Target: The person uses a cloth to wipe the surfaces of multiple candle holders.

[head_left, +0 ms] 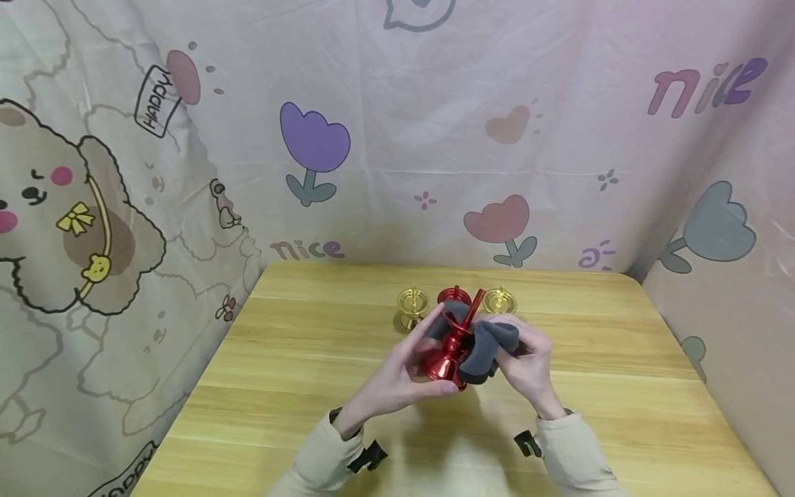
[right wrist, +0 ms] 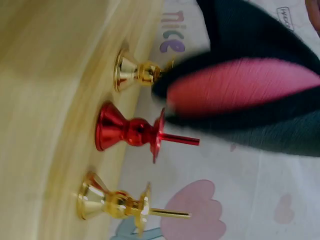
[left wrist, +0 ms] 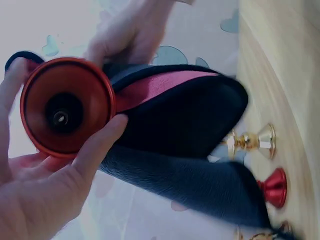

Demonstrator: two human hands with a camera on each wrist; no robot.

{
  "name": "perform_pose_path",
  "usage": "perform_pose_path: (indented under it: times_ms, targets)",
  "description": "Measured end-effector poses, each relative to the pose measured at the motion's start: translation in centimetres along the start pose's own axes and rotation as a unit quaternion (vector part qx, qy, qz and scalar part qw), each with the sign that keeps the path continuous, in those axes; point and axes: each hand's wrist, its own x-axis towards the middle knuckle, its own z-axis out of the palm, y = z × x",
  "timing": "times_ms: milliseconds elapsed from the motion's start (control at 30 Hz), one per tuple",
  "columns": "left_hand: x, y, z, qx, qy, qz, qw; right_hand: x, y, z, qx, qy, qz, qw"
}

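My left hand (head_left: 397, 376) grips a shiny red candle holder (head_left: 446, 359) by its flared base, the thin stem tilted up and to the right. In the left wrist view the hollow underside of the red candle holder (left wrist: 39, 111) faces the camera, with fingers and thumb round its rim. My right hand (head_left: 529, 362) pinches a dark grey cloth (head_left: 484, 348) that lies against the candle holder's middle. Pink inner fabric and black edging show on the cloth (right wrist: 245, 87) in the right wrist view. The right fingertips are partly hidden by it.
Behind the hands three more candle holders stand in a row on the wooden table (head_left: 298, 359): a gold one (head_left: 412, 307), a red one (right wrist: 132, 132) and another gold one (head_left: 499, 301). A printed curtain (head_left: 404, 138) hangs along the table's back and sides.
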Motion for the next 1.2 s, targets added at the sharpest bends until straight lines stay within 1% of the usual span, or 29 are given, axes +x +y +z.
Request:
perform_pose_path:
  times_ms: [67, 100, 133, 167, 200, 233, 300, 333, 367, 400, 467, 533, 567, 633, 667, 700, 733, 767, 833, 900, 933, 967, 1000, 1033, 1100, 1167, 1200]
  targets:
    - [-0.1, 0.3, 0.1, 0.054, 0.014, 0.008, 0.9984, 0.3, -0.1, 0.0, -0.016, -0.008, -0.018, 1.0]
    - [-0.1, 0.3, 0.2, 0.067, 0.017, 0.016, 0.9975, 0.4, -0.2, 0.0, -0.019, -0.01, -0.024, 0.999]
    - [-0.2, 0.4, 0.2, 0.068, 0.015, 0.026, 0.9973, 0.4, -0.2, 0.0, -0.014, -0.01, -0.026, 1.0]
    - [-0.2, 0.4, 0.2, 0.056, 0.012, 0.034, 0.9978, 0.5, -0.3, 0.0, -0.003, -0.01, -0.027, 1.0]
    - [-0.2, 0.3, 0.1, 0.031, 0.003, 0.043, 0.9986, 0.5, -0.4, 0.1, 0.013, -0.01, -0.025, 1.0]
    - [-0.1, 0.2, 0.1, -0.005, -0.008, 0.05, 0.9987, 0.5, -0.5, 0.2, 0.03, -0.009, -0.021, 0.999]
    - [-0.1, -0.1, -0.1, -0.077, -0.032, 0.058, 0.9949, 0.4, -0.6, 0.4, 0.06, -0.004, -0.007, 0.998]
    - [0.0, -0.2, -0.1, -0.103, -0.041, 0.057, 0.9922, 0.4, -0.7, 0.5, 0.073, 0.0, 0.002, 0.997]
    - [0.0, -0.3, -0.1, -0.119, -0.047, 0.054, 0.9903, 0.3, -0.7, 0.6, 0.08, 0.004, 0.009, 0.997]
    - [0.0, -0.3, -0.1, -0.119, -0.05, 0.054, 0.9902, 0.3, -0.7, 0.6, 0.081, 0.008, 0.016, 0.997]
    - [0.1, -0.3, -0.1, -0.079, -0.041, 0.055, 0.9945, 0.3, -0.7, 0.5, 0.066, 0.014, 0.018, 0.998]
    - [0.0, -0.2, -0.1, -0.008, -0.019, 0.057, 0.9982, 0.4, -0.6, 0.4, 0.039, 0.01, 0.007, 0.999]
    - [0.0, -0.1, 0.0, 0.031, -0.006, 0.058, 0.9978, 0.5, -0.5, 0.3, 0.028, 0.006, -0.003, 1.0]
    - [-0.1, 0.0, 0.1, 0.092, 0.019, 0.062, 0.9936, 0.6, -0.5, 0.2, 0.012, -0.006, -0.026, 1.0]
    - [-0.1, 0.0, 0.1, 0.105, 0.026, 0.065, 0.992, 0.7, -0.4, 0.2, 0.009, -0.011, -0.034, 0.999]
    - [-0.1, 0.0, 0.1, 0.106, 0.03, 0.065, 0.9918, 0.7, -0.5, 0.1, 0.008, -0.015, -0.04, 0.999]
    - [-0.1, -0.1, 0.1, 0.093, 0.029, 0.068, 0.9929, 0.8, -0.5, 0.1, 0.01, -0.018, -0.042, 0.999]
    - [0.0, -0.1, 0.0, 0.063, 0.02, 0.071, 0.9953, 0.8, -0.6, 0.1, 0.017, -0.018, -0.041, 0.999]
    - [0.0, -0.4, -0.1, -0.015, -0.009, 0.073, 0.9972, 0.7, -0.8, 0.3, 0.037, -0.014, -0.03, 0.999]
    - [0.1, -0.6, -0.3, -0.085, -0.036, 0.063, 0.9937, 0.6, -0.9, 0.4, 0.053, -0.004, -0.014, 0.999]
    - [0.1, -0.6, -0.3, -0.104, -0.046, 0.059, 0.9917, 0.6, -0.9, 0.5, 0.06, 0.001, -0.005, 0.998]
    - [0.1, -0.7, -0.4, -0.107, -0.05, 0.057, 0.9913, 0.5, -0.9, 0.5, 0.067, 0.005, 0.0, 0.998]
    - [0.1, -0.7, -0.4, -0.095, -0.046, 0.053, 0.993, 0.5, -0.8, 0.6, 0.066, 0.011, 0.005, 0.998]
    - [0.1, -0.7, -0.4, -0.072, -0.037, 0.051, 0.9954, 0.4, -0.7, 0.6, 0.06, 0.013, 0.005, 0.998]
    - [0.0, -0.5, -0.2, 0.006, -0.012, 0.051, 0.9986, 0.4, -0.5, 0.5, 0.04, 0.012, -0.001, 0.999]
    - [0.0, -0.4, 0.0, 0.085, 0.014, 0.054, 0.9948, 0.4, -0.3, 0.3, 0.017, 0.005, -0.015, 1.0]
    - [0.0, -0.4, 0.1, 0.111, 0.024, 0.056, 0.992, 0.5, -0.2, 0.3, 0.009, 0.001, -0.023, 1.0]
